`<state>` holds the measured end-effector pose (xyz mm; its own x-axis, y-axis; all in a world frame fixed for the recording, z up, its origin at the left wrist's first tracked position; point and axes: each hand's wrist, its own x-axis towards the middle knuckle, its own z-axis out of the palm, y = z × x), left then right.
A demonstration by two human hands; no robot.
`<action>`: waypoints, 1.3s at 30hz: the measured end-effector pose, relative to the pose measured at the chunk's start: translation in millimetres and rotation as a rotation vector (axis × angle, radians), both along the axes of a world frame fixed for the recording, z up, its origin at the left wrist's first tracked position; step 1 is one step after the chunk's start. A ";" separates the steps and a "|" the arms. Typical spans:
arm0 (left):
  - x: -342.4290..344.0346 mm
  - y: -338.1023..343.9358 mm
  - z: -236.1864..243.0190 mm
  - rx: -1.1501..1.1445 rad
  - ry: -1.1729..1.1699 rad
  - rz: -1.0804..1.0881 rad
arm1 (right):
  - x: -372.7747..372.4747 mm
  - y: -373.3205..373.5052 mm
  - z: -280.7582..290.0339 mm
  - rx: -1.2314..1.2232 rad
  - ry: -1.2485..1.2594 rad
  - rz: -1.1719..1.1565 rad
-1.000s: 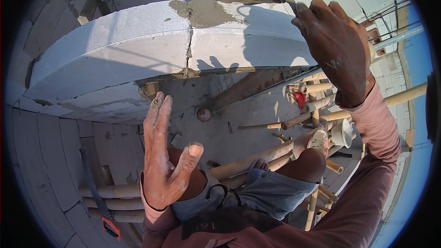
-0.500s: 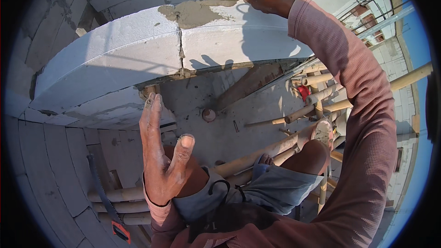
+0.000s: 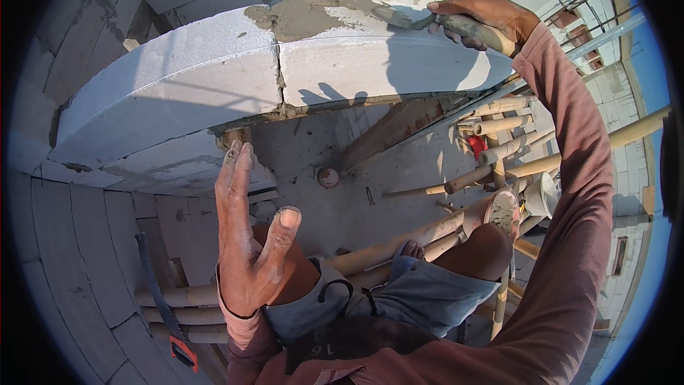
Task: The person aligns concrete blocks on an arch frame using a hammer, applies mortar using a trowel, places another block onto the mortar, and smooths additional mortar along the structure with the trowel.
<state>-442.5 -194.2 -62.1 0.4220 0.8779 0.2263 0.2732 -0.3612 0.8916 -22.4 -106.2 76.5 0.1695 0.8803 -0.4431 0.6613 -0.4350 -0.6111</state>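
Atop the pale grey block wall [image 3: 214,93], your right hand [image 3: 484,18] clenches a mortar-caked steel trowel [image 3: 399,16], its blade in the wet grey mortar patch [image 3: 299,18] covering only the joint; the blocks' tops remain bare. Your left hand [image 3: 249,242] hangs released, fingers spread, nearer you.

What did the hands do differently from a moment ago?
The right hand, gripping the trowel throughout, went from the block's right end up and leftward to the far edge, then came back right, dragging the blade across the grey mortar on the white block. The left hand stayed open and empty, fingers raised near the wall.
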 end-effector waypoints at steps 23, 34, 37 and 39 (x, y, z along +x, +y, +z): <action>13.0 -3.5 1.5 -0.023 0.046 0.023 | 9.4 25.3 4.4 0.038 -0.045 0.164; 9.4 -1.5 2.3 -0.019 0.044 0.033 | 43.6 13.8 27.4 -0.093 -0.187 0.325; 12.4 -2.3 4.1 -0.020 0.072 0.036 | 51.4 9.9 25.1 -0.069 -0.094 0.286; 17.0 -0.4 4.3 -0.023 0.042 0.039 | 50.9 14.6 22.0 -0.070 -0.124 0.295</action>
<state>-425.5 -194.7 -57.7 0.3959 0.8987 0.1887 0.3245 -0.3291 0.8868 28.5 -91.6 98.5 -0.0316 0.8679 -0.4958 0.8327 -0.2515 -0.4933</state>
